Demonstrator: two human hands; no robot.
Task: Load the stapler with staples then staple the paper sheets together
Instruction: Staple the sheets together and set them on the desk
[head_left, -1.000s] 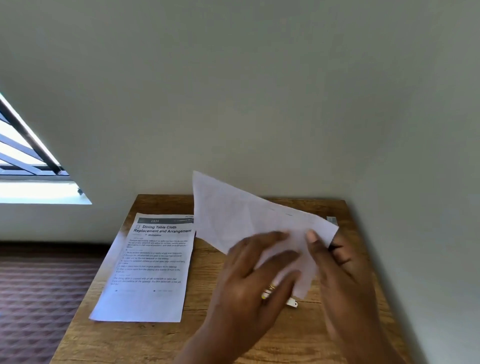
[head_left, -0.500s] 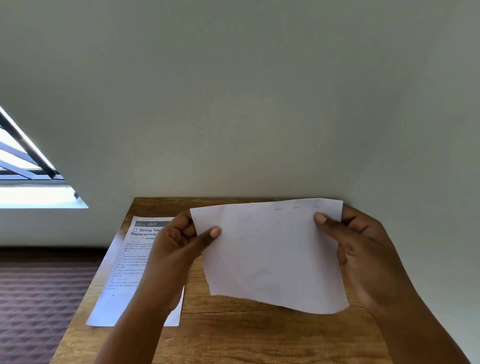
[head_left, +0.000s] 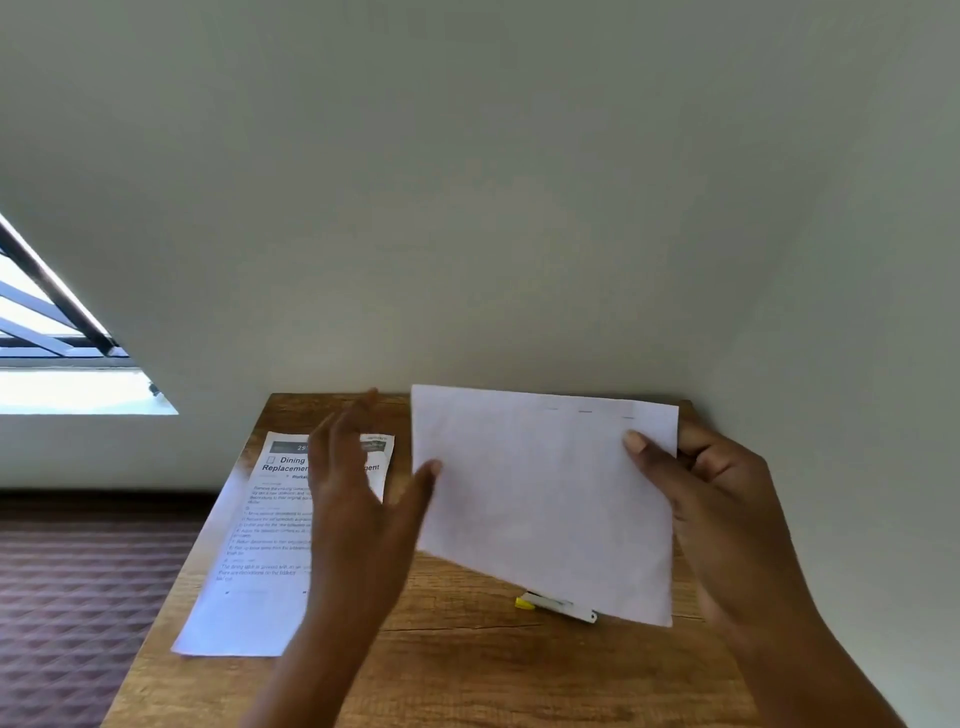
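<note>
now the right hand (head_left: 727, 499) has its grip on the stapled sheets (head_left: 545, 499), thumb pressed on the front near the top right corner and the fingers curled behind the right edge, holding them up, tilted, above the bench (head_left: 467, 665). three short staple marks (head_left: 585, 411) sit in a row along the top edge of the sheets, close to that thumb. the left hand (head_left: 358, 499) is released, fingers spread and blurred, just beside the left edge of the held sheets; its thumb tip lies at that edge, though whether it touches the paper cannot be told. under the lower edge of the held sheets a white stapler (head_left: 558, 607) with a yellow tip lies flat on the bench, partly hidden by the paper. further left, a printed sheet (head_left: 249, 571) headed "dining" and "replacement" lies flat on the bench, its left edge hanging over the side, the left hand in front of its upper part. the bench stands against a pale wall (head_left: 467, 208); a window (head_left: 52, 358) with dark bars shows at far left, and a reddish patterned floor (head_left: 78, 623) lies below it.
</note>
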